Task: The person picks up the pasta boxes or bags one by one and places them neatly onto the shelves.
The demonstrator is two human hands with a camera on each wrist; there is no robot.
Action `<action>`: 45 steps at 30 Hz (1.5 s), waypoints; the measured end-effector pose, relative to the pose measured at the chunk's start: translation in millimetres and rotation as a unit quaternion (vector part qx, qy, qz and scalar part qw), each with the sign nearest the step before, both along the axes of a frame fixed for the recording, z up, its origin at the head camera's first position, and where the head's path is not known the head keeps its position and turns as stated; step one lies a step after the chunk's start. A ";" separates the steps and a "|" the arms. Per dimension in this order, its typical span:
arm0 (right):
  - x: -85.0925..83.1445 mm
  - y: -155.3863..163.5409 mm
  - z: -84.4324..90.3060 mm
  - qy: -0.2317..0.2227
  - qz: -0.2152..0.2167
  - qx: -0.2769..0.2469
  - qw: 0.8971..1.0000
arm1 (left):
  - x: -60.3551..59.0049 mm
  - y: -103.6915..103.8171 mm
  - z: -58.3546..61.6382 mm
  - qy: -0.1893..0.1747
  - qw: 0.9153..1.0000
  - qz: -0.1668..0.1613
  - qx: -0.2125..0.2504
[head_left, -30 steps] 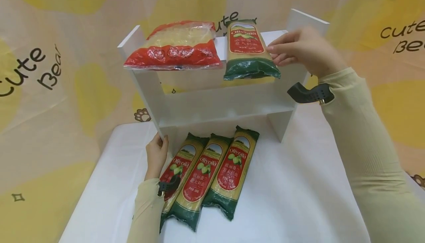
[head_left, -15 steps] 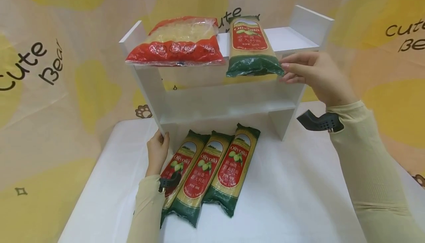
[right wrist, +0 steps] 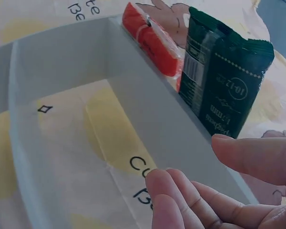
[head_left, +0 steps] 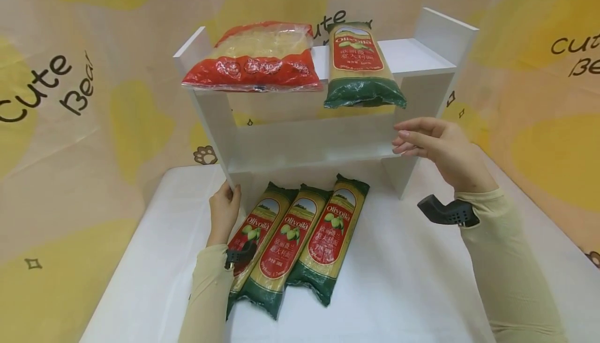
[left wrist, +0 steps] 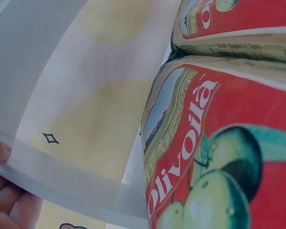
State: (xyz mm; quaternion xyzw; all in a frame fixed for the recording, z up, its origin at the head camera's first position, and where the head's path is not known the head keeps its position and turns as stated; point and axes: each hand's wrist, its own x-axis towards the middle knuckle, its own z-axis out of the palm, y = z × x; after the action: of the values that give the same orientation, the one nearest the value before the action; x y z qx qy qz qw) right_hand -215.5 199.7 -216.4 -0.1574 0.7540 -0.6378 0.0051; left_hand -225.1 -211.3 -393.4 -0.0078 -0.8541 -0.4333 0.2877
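Note:
My left hand (head_left: 224,212) grips the lower left side panel of a white shelf (head_left: 300,142); in the left wrist view its thumb and fingers pinch the panel's edge. My right hand (head_left: 438,148), fingers relaxed and apart from the thumb, hovers in front of the shelf's right side and holds nothing. Up on the top board lies a green and gold spaghetti packet (head_left: 361,64), its green end jutting past the front edge. To its left rests a red and clear bag of pale pasta (head_left: 258,59). The right wrist view shows the packet's dark green underside (right wrist: 224,71).
Several Olivoilà spaghetti packets (head_left: 325,239) lie side by side, slanted, on the white tabletop (head_left: 398,280) below the shelf, beside the left forearm. Raised end panels (head_left: 445,36) bound the top board. A printed yellow cloth (head_left: 70,176) hangs behind.
My right hand has let go of the spaghetti packet on the top board and moved down and slightly right. The left hand keeps its grip on the shelf panel.

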 end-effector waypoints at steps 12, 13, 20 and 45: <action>16.1 -2.9 -56.2 -0.039 0.033 -0.033 0.998 | 2.2 0.5 -3.0 0.004 1.000 -0.002 -0.001; 17.1 -3.0 -61.0 -0.043 0.036 -0.035 0.998 | 1.9 0.3 -3.4 0.005 1.000 -0.003 -0.002; 22.9 -2.4 -88.3 -0.067 0.042 -0.025 0.997 | 0.6 -0.2 -4.4 0.008 1.000 0.003 -0.007; 25.2 -3.1 -153.8 -0.176 0.064 0.002 0.982 | -1.9 0.9 -0.3 -0.003 1.000 0.008 -0.004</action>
State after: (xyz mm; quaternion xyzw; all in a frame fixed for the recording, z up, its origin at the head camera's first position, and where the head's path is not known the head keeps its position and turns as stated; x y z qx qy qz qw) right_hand -190.3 196.6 -370.2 -0.0902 0.7309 -0.6525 0.1786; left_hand -227.0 -210.4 -393.6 -0.0012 -0.8567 -0.4272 0.2890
